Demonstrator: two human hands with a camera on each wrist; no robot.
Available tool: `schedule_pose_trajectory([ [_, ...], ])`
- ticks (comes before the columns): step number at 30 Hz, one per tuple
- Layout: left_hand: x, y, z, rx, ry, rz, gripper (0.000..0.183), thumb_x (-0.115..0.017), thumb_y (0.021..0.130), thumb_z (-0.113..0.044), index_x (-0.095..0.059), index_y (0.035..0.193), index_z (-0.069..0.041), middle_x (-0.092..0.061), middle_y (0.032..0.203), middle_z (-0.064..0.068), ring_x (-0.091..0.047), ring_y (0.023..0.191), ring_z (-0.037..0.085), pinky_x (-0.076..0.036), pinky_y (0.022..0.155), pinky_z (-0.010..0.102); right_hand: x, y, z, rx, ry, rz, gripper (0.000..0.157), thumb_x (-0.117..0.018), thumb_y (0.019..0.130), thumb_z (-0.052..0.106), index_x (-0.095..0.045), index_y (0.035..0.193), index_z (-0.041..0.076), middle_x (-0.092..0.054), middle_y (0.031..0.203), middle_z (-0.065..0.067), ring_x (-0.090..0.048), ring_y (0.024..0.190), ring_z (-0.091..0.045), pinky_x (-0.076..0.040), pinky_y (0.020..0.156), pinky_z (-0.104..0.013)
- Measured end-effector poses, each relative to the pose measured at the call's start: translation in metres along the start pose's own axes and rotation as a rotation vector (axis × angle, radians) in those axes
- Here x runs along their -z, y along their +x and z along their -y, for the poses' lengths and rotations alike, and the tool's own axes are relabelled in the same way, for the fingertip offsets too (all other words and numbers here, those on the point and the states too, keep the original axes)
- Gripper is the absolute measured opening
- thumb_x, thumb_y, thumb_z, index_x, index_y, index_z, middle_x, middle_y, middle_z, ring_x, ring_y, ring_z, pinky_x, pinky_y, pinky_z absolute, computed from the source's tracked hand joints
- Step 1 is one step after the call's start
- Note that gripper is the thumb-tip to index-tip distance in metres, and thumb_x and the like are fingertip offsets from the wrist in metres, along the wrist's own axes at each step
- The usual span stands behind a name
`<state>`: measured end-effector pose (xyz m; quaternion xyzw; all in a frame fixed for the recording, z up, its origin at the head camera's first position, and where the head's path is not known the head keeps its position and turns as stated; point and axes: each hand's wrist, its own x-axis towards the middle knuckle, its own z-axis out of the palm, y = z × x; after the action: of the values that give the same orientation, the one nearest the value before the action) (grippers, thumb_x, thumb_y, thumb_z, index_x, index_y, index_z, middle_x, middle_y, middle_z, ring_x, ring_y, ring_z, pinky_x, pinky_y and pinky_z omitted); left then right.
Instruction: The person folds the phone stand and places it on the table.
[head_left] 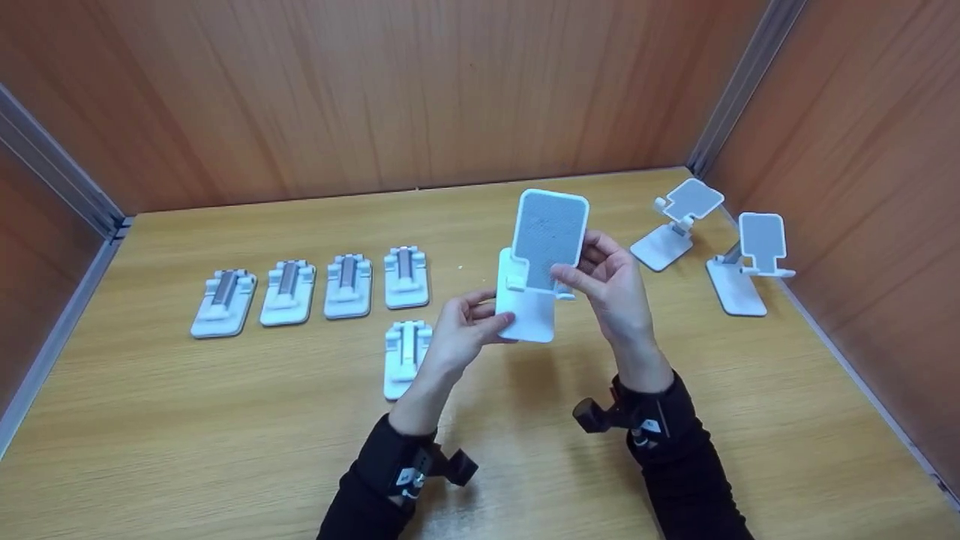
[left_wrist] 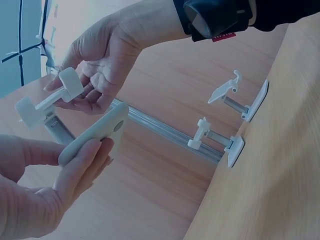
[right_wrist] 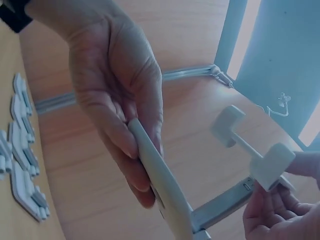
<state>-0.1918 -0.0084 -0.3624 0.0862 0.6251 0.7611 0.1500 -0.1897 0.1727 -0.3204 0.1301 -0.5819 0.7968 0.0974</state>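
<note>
Both hands hold one white phone stand (head_left: 551, 232) up over the middle of the table. My left hand (head_left: 466, 326) pinches the flat base (head_left: 529, 322) at its left edge, thumb on the face and fingers behind. With thumb in front and fingers behind, my right hand (head_left: 611, 281) grips the grey-padded cradle plate (head_left: 553, 221) at its lower right. A metal arm (right_wrist: 222, 202) shows drawn out between base and cradle in the right wrist view. In the left wrist view, the cradle's two white hooks (left_wrist: 71, 82) face the camera.
To the left, several folded phone stands (head_left: 287, 292) lie in a row, with one more folded stand (head_left: 405, 360) nearer the left forearm. Two unfolded stands, a rear one (head_left: 661, 246) and a front one (head_left: 739, 289), stand at the right edge. Wooden panels (head_left: 420, 90) enclose the table.
</note>
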Motion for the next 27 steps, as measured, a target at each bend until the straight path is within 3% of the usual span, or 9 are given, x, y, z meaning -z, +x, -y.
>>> schedule_pose_trajectory([
  [5,-0.002,0.0,0.002,-0.011,0.009,-0.036,0.042,-0.057,0.081,0.008,-0.044,0.121,0.011,-0.058,0.105,0.026,-0.06,0.093,0.03,-0.054,0.07,0.035,0.003,0.0,0.0,0.023,-0.147,0.034,0.044,-0.067,0.068,-0.015,-0.049,0.107,-0.007,-0.059,0.105,-0.018,-0.059,0.093,-0.029,-0.051,0.079,-0.035],
  [16,-0.003,0.0,0.003,0.006,0.045,-0.086,0.043,-0.056,0.082,0.008,-0.043,0.122,0.011,-0.057,0.106,0.027,-0.06,0.092,0.03,-0.055,0.068,0.034,0.007,0.005,-0.007,0.06,-0.32,0.041,0.043,-0.067,0.07,-0.013,-0.047,0.107,-0.009,-0.058,0.107,-0.02,-0.058,0.095,-0.025,-0.051,0.08,-0.033],
  [27,-0.007,-0.003,0.003,0.002,0.046,-0.076,0.042,-0.055,0.082,0.007,-0.041,0.122,0.014,-0.057,0.105,0.028,-0.06,0.091,0.03,-0.055,0.068,0.033,0.008,0.012,-0.028,0.225,-0.501,-0.056,0.053,-0.074,0.067,-0.002,-0.048,0.113,-0.007,-0.059,0.103,-0.014,-0.059,0.088,-0.02,-0.051,0.073,-0.027],
])
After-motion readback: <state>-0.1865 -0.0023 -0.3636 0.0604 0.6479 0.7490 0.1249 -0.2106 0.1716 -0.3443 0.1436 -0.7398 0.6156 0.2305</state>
